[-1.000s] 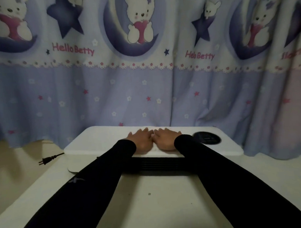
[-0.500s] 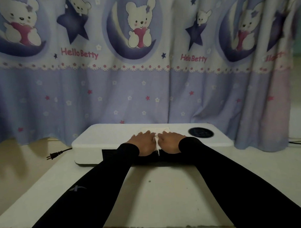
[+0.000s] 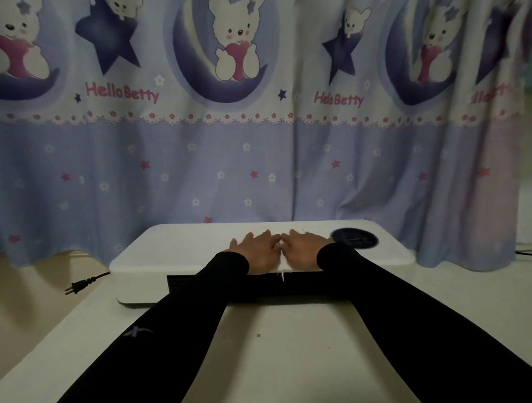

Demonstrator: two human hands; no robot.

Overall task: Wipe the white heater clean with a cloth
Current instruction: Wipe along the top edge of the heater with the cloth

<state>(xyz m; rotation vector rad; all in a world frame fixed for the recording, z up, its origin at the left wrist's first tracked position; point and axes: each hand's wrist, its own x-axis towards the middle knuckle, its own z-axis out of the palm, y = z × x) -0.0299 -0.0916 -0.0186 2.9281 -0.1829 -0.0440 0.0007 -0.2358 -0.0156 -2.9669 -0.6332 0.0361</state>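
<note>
Two black sleeves (image 3: 184,318) reach forward over the pale bench (image 3: 282,360) to the white heater (image 3: 176,252), which lies flat at the bench's far edge. On its top the left hand (image 3: 257,252) and right hand (image 3: 304,250) lie palm down, side by side and nearly touching, fingers flat, pressing a white cloth (image 3: 282,262) that shows between them. Left of the heater lies a black plug (image 3: 80,283), and behind hangs a bear-printed curtain (image 3: 257,159).

1 white heater (image 3: 176,252), 1 cloth (image 3: 281,265), 2 hands: left hand (image 3: 259,252), right hand (image 3: 302,250), 1 plug (image 3: 79,284), 1 curtain (image 3: 197,161), 1 surface (image 3: 279,351).
</note>
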